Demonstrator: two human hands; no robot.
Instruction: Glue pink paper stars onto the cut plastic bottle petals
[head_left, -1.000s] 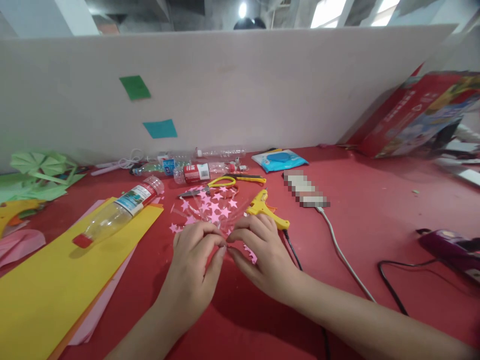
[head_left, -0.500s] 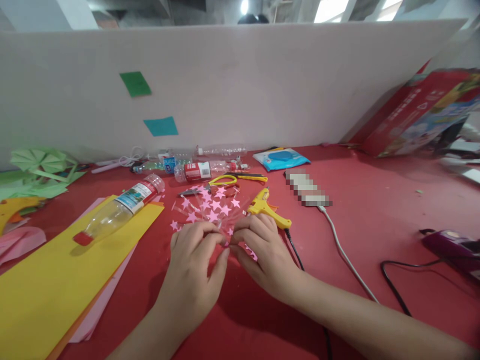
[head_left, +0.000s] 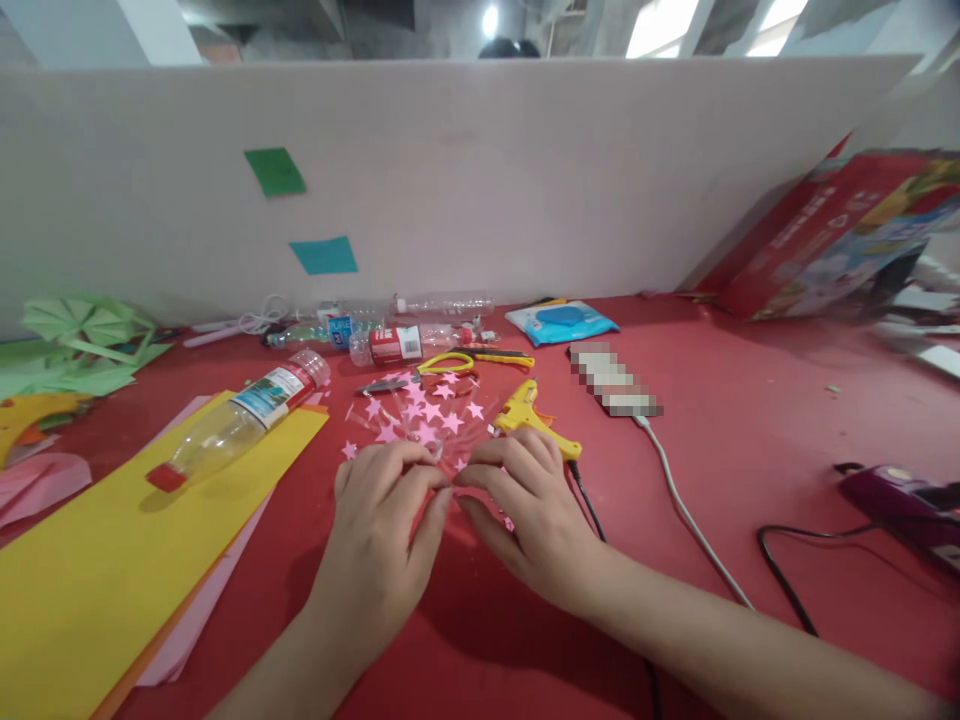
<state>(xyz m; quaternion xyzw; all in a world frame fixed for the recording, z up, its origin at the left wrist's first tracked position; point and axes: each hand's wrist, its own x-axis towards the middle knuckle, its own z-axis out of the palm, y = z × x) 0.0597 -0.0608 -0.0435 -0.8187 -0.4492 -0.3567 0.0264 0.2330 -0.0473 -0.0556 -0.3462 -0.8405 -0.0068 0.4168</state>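
Observation:
Pink paper stars (head_left: pixel 431 411) are scattered over thin clear strips that fan out just beyond my hands. My left hand (head_left: pixel 382 530) has its thumb and forefinger pinched near the middle; whatever lies between the tips is too small to make out. Facing it, the fingertips of my right hand (head_left: pixel 525 510) almost meet the left ones. Its thumb and forefinger are slightly apart, with nothing visible between them. A yellow glue gun (head_left: pixel 534 420) lies directly beyond my right hand. Scissors with yellow handles (head_left: pixel 446 362) rest behind the stars.
A clear bottle (head_left: pixel 240 420) lies on yellow paper (head_left: pixel 142 540) at left. More bottles (head_left: pixel 397 344), a yellow cutter (head_left: pixel 506 356) and a blue wipes pack (head_left: pixel 562 322) sit toward the white board (head_left: pixel 465 180). A blurred-out device (head_left: pixel 611 378) with a white cable and a purple tool (head_left: pixel 900 505) are at right.
My fingertips have drawn slightly apart, and the right thumb and forefinger have spread a little. The small pink bit earlier seen between the hands no longer shows. The view has tilted slightly.

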